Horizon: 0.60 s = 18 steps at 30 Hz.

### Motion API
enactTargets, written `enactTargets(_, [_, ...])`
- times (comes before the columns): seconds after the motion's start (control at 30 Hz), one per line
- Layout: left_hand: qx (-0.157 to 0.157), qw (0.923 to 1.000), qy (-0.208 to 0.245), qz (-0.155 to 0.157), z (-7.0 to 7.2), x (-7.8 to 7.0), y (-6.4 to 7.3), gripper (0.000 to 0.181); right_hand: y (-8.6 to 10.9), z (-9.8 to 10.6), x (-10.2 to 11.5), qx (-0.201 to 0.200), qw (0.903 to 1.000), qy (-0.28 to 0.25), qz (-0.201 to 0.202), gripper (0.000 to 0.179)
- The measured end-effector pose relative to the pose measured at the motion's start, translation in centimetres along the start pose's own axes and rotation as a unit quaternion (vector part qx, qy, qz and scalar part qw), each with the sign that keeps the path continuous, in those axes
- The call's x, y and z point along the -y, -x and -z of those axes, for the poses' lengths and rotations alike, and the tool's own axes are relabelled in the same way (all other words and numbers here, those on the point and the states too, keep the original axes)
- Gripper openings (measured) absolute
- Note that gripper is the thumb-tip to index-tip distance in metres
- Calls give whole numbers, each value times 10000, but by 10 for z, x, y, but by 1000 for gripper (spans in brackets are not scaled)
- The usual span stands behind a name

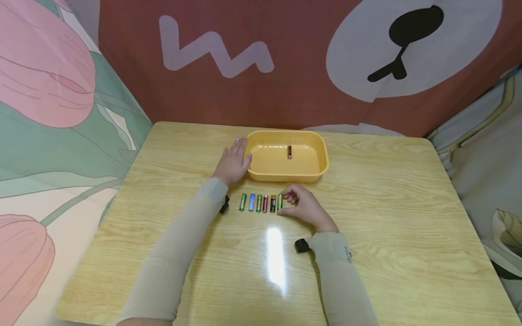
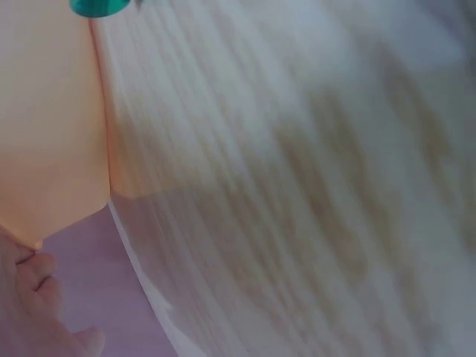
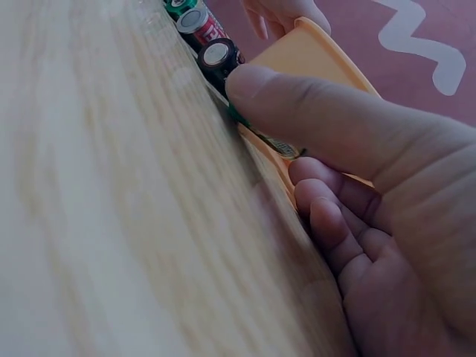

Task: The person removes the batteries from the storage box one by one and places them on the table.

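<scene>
On the table a row of several small batteries (image 1: 265, 203) stretches in front of the yellow basin (image 1: 285, 177), in green, blue, red and black. My right hand (image 1: 307, 209) pinches the green battery (image 1: 280, 202) at the row's right end, thumb at its near end and fingertips at the far one. In the right wrist view the thumb (image 3: 297, 100) hides part of it, beside a black battery (image 3: 218, 58). My left hand (image 1: 232, 165) rests against the basin's left side, fingers mostly straight and the thumb by the rim. A dark red battery (image 1: 289, 152) lies inside the basin.
The wooden table (image 1: 408, 226) extends on both sides of the arms, its back edge against a printed curtain (image 1: 285, 99). A black wrist camera (image 1: 302, 246) sits at the right cuff. Glare (image 1: 276, 258) shines on the tabletop between the arms.
</scene>
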<state>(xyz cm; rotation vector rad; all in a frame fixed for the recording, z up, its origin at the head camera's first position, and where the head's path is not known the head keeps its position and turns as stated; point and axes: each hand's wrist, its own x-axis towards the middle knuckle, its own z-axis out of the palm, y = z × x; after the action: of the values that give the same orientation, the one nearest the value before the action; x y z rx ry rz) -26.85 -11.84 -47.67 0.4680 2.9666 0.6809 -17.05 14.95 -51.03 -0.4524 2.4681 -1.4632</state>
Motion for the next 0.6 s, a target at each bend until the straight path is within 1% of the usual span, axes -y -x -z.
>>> enactTargets(0.1, [54,10000,-6,13,-1,0,0,66,1,0,-1,46,10000,11,-20,51])
enactTargets(0.23, [136,9999,13,-59,-2,-1,-1,66,3,1,-2,77,10000,37,-7,51])
enactTargets(0.4, [164,9998,-139,-11,-1,1,-1,66,0,2,-1,214,9997,142,23,51])
enactTargets(0.5, [146,9997,-177,1,1,2,-1,66,-2,2,-1,274,9994,227,48,50])
enactTargets(0.6, [72,9998,-148,-55,2,2,-1,66,-3,3,0,279,9991,309,52,50])
